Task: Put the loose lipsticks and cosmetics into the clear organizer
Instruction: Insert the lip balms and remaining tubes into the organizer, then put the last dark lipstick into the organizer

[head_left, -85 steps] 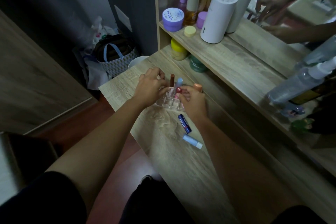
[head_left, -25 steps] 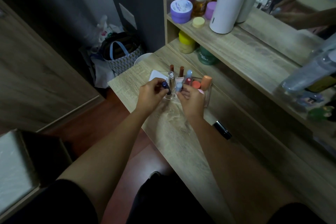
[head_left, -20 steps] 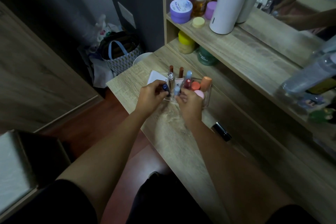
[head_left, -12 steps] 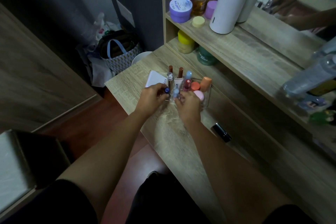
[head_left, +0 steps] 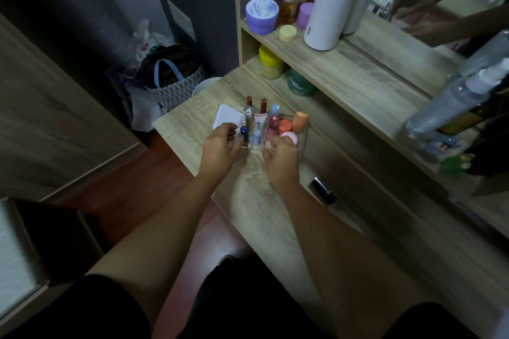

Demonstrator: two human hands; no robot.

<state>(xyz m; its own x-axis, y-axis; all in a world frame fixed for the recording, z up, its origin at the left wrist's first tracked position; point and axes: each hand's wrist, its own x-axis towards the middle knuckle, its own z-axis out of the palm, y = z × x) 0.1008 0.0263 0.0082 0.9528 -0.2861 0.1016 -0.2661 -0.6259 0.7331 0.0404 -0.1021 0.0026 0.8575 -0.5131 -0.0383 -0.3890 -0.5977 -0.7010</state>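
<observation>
Far to the left of my left hand point(head_left: 219, 146) a patterned bag point(head_left: 176, 82) sits on the floor by the wall. My left hand rests on the desk point(head_left: 264, 201) at the near left corner of the organizer point(head_left: 302, 140), fingers curled loosely; they sit right by a dark blue tube point(head_left: 244, 131) standing in the front left slot, but I cannot tell whether I am pinching it or only touching the clear wall. Just beyond that hand a white box point(head_left: 224, 118) lies against the organizer's left side. Between my hands a pale blue tube point(head_left: 257, 139) stands upright in a front slot, and behind it stand two brown lipsticks point(head_left: 256, 103), a cream tube point(head_left: 260, 122), a light blue stick point(head_left: 275, 110) and a red lipstick point(head_left: 273, 124). My right hand point(head_left: 281, 158) is at the organizer's near edge, fingers bent and half closed, holding nothing that I can make out; its fingertips lie close to a pink pot point(head_left: 290, 136) in the right compartment, with an orange pot point(head_left: 284, 126) and a peach tube point(head_left: 299, 121) just past it. To the right of my right wrist a black lipstick point(head_left: 322, 191) lies loose on the desk, apart from the organizer. Up beyond both hands, a shelf point(head_left: 344, 63) carries jars and a white cylinder point(head_left: 329, 8).
</observation>
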